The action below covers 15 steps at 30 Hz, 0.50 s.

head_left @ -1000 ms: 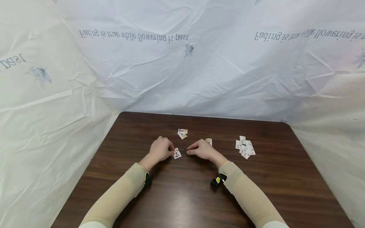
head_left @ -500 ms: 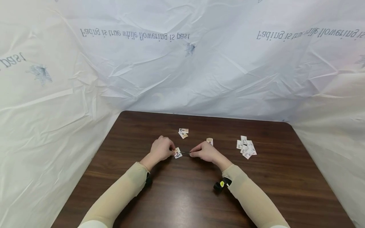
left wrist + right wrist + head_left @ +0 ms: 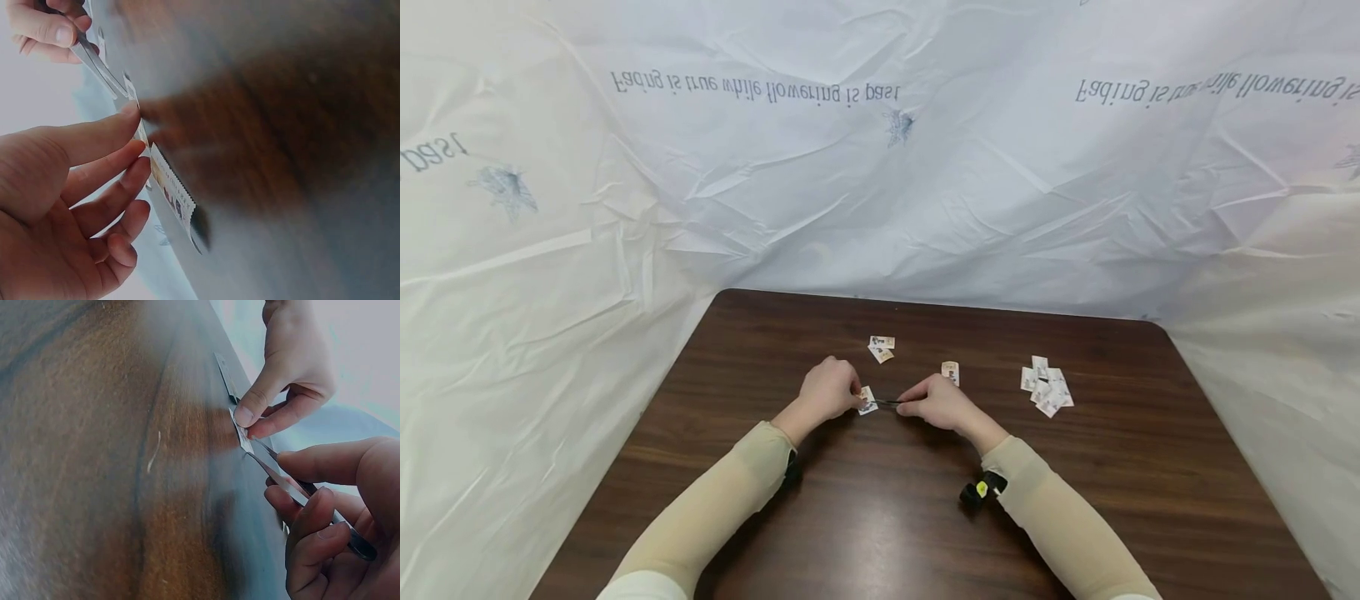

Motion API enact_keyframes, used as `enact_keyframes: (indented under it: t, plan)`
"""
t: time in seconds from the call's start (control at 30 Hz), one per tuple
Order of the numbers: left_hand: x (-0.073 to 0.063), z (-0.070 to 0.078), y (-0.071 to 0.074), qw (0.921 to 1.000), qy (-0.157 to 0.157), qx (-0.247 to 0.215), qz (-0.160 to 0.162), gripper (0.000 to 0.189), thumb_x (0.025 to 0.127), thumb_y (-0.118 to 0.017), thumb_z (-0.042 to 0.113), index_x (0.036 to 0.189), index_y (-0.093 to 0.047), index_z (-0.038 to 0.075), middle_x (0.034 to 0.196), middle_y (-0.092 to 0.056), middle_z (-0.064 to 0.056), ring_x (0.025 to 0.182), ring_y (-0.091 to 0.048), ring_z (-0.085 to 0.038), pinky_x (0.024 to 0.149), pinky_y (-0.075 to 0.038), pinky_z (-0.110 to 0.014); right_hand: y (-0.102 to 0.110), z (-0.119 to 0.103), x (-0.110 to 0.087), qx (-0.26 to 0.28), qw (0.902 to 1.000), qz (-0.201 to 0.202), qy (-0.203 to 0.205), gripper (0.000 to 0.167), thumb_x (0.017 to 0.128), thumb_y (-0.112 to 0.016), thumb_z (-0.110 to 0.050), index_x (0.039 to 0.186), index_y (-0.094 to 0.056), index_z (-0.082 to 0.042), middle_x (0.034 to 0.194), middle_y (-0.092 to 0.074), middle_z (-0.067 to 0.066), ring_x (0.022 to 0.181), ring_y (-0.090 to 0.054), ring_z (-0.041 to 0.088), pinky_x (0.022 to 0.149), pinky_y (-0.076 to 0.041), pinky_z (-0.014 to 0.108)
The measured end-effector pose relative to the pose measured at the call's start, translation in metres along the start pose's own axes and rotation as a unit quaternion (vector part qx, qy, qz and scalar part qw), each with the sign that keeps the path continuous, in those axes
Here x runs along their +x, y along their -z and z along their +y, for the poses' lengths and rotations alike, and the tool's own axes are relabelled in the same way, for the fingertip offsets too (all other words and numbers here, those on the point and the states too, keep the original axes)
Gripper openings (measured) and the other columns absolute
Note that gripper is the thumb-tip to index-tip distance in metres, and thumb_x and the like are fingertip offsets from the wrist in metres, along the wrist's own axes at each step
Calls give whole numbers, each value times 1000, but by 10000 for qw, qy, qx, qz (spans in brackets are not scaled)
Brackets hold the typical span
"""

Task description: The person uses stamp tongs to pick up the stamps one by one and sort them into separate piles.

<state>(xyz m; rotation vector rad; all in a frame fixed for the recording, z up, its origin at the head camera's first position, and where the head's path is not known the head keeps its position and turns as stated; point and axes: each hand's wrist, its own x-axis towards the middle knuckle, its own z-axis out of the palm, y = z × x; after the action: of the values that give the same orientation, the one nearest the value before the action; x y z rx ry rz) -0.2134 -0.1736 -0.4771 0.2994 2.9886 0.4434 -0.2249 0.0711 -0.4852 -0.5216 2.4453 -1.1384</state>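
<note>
Tweezers [image 3: 286, 486] show parted prongs in the right wrist view, a thin line in the head's. The right hand [image 3: 946, 403] grips them; the left hand [image 3: 827, 390] pinches a stamp [image 3: 245, 442] left of their tips, other fingers loosely curled.

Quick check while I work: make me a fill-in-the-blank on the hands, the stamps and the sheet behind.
The right hand grips tweezers whose tips point toward the ____ hand.
The other hand pinches a stamp between its fingers and ____.
The larger stamp pile lies on the ____ side of the wooden table.
On the white sheet, a printed line ends "flowering is ____".

Missing words: left; thumb; right; past.
</note>
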Motion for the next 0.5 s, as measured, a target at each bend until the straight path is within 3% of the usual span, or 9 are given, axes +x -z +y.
enact_keyframes:
  t: [0.17, 0.37, 0.5]
  plan:
    - [1, 0, 0, 9999, 18, 96, 27, 20, 85, -93, 35, 85, -83, 19, 86, -71, 6, 96, -63, -24, 79, -56, -43, -2, 0, 1, 268, 9995, -90, -154, 22, 96, -80, -23, 112, -85, -9, 110, -79, 4, 75, -67, 16, 68, -54, 31]
    - [0, 3, 2, 9997, -90, 151, 164, 19, 83, -96, 32, 82, -83, 18, 84, -72, 5, 93, -63, -25, 79, -56, -44, -2, 0, 2, 538, 9980, -189, -271, 23, 96, -80, -24, 113, -85, -10, 113, -78, 5, 72, -63, 17, 64, -51, 30]
    - [-1, 4, 2, 9996, -135, 140, 185, 19, 82, -96, 31, 82, -83, 17, 84, -72, 5, 93, -63, -25, 78, -56, -44, -1, 4, 6, 733, 9962, -279, -380, 23, 96, -80, -25, 114, -85, -12, 104, -79, 1, 68, -59, 15, 59, -46, 29]
